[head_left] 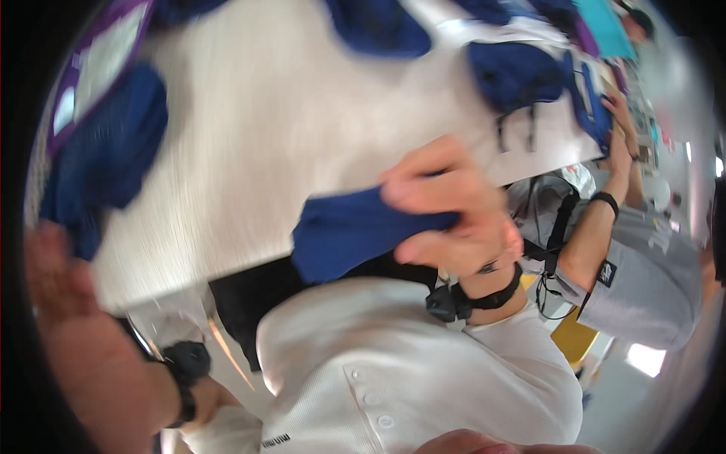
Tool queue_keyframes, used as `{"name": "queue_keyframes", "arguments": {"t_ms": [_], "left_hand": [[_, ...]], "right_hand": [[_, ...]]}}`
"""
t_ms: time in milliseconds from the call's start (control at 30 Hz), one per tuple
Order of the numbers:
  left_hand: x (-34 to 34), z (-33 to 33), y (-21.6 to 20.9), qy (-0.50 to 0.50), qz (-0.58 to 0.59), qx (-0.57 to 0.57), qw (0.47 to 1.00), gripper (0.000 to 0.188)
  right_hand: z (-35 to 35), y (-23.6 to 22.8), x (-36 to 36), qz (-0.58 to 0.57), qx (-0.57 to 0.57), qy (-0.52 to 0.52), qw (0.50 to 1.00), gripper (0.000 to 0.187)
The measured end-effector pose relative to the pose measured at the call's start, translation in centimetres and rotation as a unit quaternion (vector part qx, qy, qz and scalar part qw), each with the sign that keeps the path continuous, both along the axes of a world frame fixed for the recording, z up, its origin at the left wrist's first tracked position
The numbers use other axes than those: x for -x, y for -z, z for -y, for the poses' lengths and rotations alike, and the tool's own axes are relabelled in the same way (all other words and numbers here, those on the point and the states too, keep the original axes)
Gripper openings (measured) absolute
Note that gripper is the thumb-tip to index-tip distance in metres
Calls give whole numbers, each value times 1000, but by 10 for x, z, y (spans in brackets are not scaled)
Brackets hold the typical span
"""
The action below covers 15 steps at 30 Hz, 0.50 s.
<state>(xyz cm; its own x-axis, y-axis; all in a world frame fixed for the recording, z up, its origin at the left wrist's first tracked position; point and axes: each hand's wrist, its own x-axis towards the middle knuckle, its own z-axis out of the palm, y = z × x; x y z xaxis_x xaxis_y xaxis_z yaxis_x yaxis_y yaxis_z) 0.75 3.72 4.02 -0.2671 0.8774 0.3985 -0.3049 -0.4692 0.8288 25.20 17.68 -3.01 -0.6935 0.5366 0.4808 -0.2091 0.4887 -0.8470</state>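
Observation:
Held between the thumb and fingers of my right hand (461,204) is a folded piece of navy blue cloth (340,231). It hangs out to the left, over the table's near edge and in front of my body. My left hand (64,295) is at the far left, smeared by motion, so its fingers do not show clearly. Nearest to it lies a crumpled heap of navy blue cloth (113,151); whether the two touch I cannot tell.
The pale table (227,151) stretches ahead. A purple-framed sheet (98,68) stands at the far left. More navy cloth pieces (378,26) lie at the back, one with dark straps (518,76). At right, a person in grey (643,265) reaches onto the table.

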Motion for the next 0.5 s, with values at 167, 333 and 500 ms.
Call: {"name": "queue_keyframes", "arguments": {"t_ms": [167, 333, 500], "left_hand": [[-30, -2, 43, -29, -178, 175, 968, 72], [-63, -3, 65, 192, 83, 285, 935, 90], [-63, -15, 65, 210, 94, 240, 943, 49]], "right_hand": [[8, 0, -1, 1, -27, -27, 999, 32], [29, -2, 0, 9, -40, -65, 997, 32], [29, -6, 15, 4, -63, -86, 994, 35]]}}
